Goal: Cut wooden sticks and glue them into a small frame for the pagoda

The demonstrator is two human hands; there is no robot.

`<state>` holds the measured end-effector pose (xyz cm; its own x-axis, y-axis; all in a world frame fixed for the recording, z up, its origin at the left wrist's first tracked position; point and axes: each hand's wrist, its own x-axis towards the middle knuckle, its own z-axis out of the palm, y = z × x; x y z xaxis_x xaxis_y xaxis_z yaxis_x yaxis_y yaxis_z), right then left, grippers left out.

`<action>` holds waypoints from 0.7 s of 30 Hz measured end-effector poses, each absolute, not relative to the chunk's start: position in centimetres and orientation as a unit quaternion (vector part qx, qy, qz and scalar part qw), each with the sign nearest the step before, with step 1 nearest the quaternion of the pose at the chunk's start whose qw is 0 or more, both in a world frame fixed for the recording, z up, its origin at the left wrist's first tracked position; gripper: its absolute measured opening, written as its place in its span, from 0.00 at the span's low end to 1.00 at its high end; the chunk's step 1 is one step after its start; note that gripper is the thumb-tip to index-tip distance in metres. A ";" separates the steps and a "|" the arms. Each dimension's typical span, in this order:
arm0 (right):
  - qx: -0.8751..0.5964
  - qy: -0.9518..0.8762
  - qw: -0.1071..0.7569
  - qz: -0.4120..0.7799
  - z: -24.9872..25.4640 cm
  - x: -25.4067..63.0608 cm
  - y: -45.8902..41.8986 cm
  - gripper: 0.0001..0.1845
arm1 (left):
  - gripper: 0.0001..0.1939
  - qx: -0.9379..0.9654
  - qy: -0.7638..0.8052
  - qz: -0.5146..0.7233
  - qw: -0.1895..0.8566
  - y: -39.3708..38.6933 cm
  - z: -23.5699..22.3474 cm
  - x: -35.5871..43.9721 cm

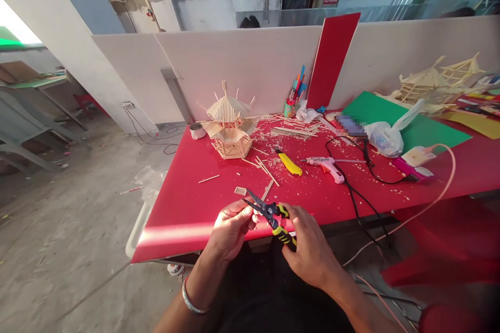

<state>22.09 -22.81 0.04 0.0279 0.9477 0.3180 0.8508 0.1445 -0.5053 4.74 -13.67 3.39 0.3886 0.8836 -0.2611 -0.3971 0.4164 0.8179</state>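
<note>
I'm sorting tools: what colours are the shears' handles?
The handles are black and yellow-green, in the head view.

The right hand [310, 244] grips cutters [269, 210], blades parted, beside the left hand [231, 226], whose fingers are pinched together. On the red bench [175, 208], a wooden pagoda [233, 149] stands near a mug [197, 131]; a yellow knife [289, 164] lies between pagoda and pink glue gun [331, 170].

Daylight blown out far L; glare band on red tabletop [172, 208], front L; top R corner dark, blurry; edges stretched.
</note>
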 end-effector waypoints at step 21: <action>-0.649 -0.701 0.288 0.068 -0.9 21.8 -22.7 0.30 | 0.12 0.385 0.375 0.410 0.737 -13.6 3.8 4.4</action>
